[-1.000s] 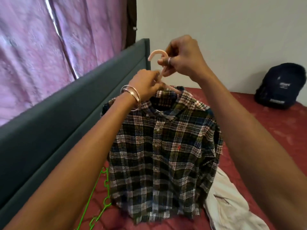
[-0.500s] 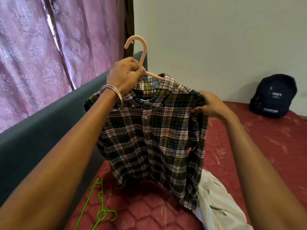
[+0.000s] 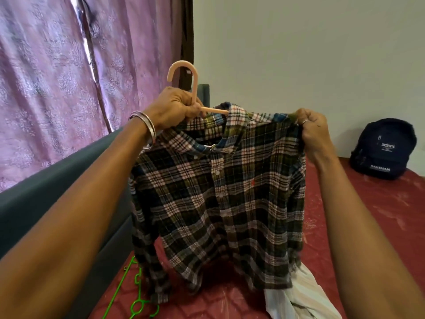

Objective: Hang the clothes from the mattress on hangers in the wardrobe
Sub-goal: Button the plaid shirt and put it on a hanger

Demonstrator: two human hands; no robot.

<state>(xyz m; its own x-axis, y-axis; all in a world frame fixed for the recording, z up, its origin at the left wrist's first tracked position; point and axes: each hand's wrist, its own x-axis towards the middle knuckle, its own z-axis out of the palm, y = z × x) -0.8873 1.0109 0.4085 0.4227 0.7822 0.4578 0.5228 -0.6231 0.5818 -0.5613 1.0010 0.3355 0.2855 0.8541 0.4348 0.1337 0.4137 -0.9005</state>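
Above the mattress [image 3: 379, 203], a green hanger [image 3: 135, 293] lies at lower left. The left hand [image 3: 174, 109] has its grip clamped on the pink hanger [image 3: 193, 88], which carries the plaid shirt [image 3: 220, 192]. The right hand [image 3: 310, 127] pinches the shirt's shoulder. White cloth [image 3: 299, 298] lies below; a backpack [image 3: 384, 150] sits far right.

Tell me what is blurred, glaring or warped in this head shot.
Head view: the pink curtain is smeared by motion blur, with a bright glare streak along its gap; the forearms bulge wide at the bottom corners from the wide-angle lens; the plaid shirt and the backpack lettering stay fairly sharp; light is soft, shadows faint.
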